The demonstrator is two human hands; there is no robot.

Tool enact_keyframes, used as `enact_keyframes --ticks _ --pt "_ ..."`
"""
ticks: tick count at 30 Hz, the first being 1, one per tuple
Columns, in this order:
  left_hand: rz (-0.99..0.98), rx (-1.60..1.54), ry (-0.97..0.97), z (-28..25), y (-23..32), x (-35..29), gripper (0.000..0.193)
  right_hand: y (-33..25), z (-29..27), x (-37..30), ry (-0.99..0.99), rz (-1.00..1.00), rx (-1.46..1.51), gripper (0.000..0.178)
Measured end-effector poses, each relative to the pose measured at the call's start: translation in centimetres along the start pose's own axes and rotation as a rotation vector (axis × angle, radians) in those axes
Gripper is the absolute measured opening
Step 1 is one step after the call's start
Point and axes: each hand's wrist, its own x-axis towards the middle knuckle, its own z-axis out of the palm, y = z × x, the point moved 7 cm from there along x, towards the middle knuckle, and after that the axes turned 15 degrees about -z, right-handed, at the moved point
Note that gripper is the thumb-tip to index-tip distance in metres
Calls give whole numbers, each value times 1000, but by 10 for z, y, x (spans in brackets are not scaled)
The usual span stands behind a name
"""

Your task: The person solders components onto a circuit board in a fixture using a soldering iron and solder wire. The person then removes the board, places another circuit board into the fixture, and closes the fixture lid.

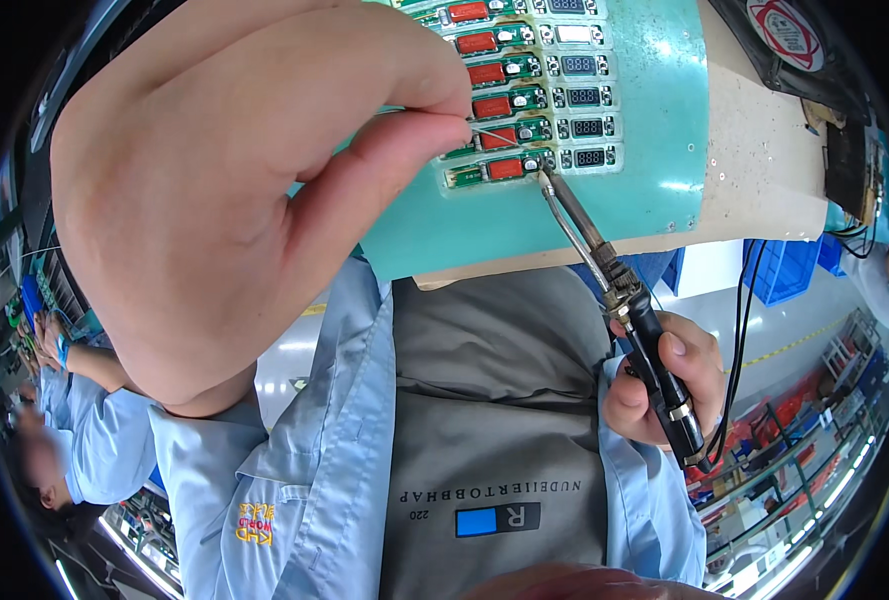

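My left hand [214, 180] reaches in large from the left, thumb and forefinger pinched on a thin silvery solder wire [491, 135]. The wire's free end lies over the lower rows of small green circuit boards [464, 178]. My right hand [699, 355] is wrapped round the black handle of a soldering iron [647, 345], which has a thin metal tube along its shaft. Its tip meets the lowest board, just right of a red block component [505, 169]. Small dark digit displays [590, 158] sit in a column to the right. My left hand hides the boards' upper left part.
The boards sit in a turquoise sheet [661, 150] on a beige worktop [759, 170]. Black cables [742, 345] hang right of my right hand. A blue crate [784, 272] stands beyond the worktop edge. At the far left another person's hand [49, 340] is near other parts.
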Motion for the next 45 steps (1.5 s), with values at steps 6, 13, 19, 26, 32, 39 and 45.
enact_keyframes --ticks 6,13,19,26,32,39,45 --pt "8 -25 9 -1 -3 1 14 0 -5 -3 47 -138 47 45" --pt "9 -6 7 -11 -6 -3 16 2 -12 -12 144 -94 84 43" --pt "-156 74 92 -27 -3 -19 20 2 -40 -21 397 -187 63 50" --pt "-280 -69 242 -84 8 -85 16 42 -93 -38 789 150 24 37" --pt "-335 -240 140 -46 24 -101 24 112 -133 14 995 130 -54 39" --pt "-526 -949 49 2 8 -141 54 134 -131 25 837 341 -152 39" --pt "-459 -1197 -34 49 -13 -130 51 156 -146 18 927 330 158 41"
